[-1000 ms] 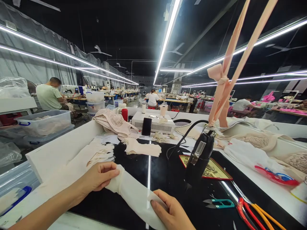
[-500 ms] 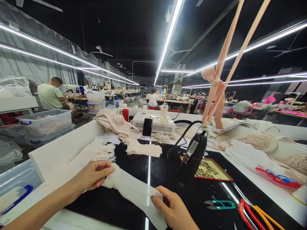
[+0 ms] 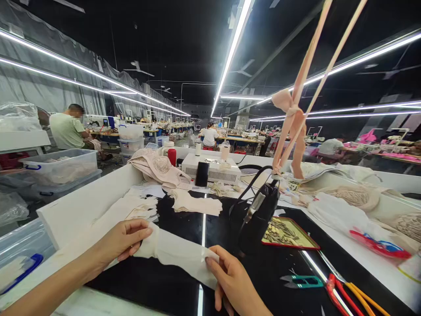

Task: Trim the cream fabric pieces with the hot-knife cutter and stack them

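Observation:
Between my two hands stretches a thin, off-white, see-through fabric strip [image 3: 179,252], held above the black tabletop [image 3: 158,285]. My left hand [image 3: 126,241] pinches its left end, where the cloth looks folded and thicker. My right hand [image 3: 235,278] grips the other end between thumb and fingers. Just beyond the strip lies a stack of pale fabric pieces [image 3: 197,203]. To the left, more cream fabric pieces [image 3: 131,208] are heaped near my left hand. A black device [image 3: 258,219] with a metal clip hangs from knotted peach straps [image 3: 291,114], beyond my right hand.
Teal thread snips [image 3: 304,281] and red-handled scissors [image 3: 335,292] lie at the right. Behind them sits a tray [image 3: 309,237] of seeds. A white box [image 3: 213,169] with a phone [image 3: 201,174] leaning on it stands at the back. A low white wall [image 3: 85,210] borders the left.
My right hand has risen slightly, and the strip's right end that hung below it is now gathered up. The hanging black device has swung a little to the left.

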### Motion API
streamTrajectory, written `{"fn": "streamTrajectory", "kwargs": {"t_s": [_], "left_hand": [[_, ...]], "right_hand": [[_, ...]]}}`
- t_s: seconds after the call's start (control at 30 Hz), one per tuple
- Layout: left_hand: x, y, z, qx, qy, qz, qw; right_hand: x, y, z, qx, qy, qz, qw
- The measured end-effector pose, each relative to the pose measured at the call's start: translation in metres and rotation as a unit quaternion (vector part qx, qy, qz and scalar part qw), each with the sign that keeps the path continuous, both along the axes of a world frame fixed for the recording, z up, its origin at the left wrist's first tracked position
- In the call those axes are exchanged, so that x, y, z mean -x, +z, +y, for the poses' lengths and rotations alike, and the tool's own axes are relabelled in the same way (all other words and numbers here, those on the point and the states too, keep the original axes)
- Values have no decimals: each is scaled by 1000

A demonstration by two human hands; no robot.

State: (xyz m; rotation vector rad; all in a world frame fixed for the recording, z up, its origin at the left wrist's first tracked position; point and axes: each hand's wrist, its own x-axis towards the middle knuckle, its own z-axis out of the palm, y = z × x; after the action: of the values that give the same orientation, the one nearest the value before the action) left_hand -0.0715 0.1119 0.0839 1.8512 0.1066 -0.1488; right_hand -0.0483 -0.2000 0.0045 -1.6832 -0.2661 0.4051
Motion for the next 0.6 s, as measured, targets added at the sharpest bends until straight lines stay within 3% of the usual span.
{"fn": "streamTrajectory", "kwargs": {"t_s": [0.4,0.5,0.6], "left_hand": [[-13,-12,11,6,-9,-1,1000],[-28,-17,7,4,-9,-25,1000],[-58,-13,2,8,1,-72,997]], "right_hand": [[-23,-12,3,-87,-75,5,993],[-35,-7,1,-85,-93,-11,992],[-57,2,3,-82,-126,-61,987]]}}
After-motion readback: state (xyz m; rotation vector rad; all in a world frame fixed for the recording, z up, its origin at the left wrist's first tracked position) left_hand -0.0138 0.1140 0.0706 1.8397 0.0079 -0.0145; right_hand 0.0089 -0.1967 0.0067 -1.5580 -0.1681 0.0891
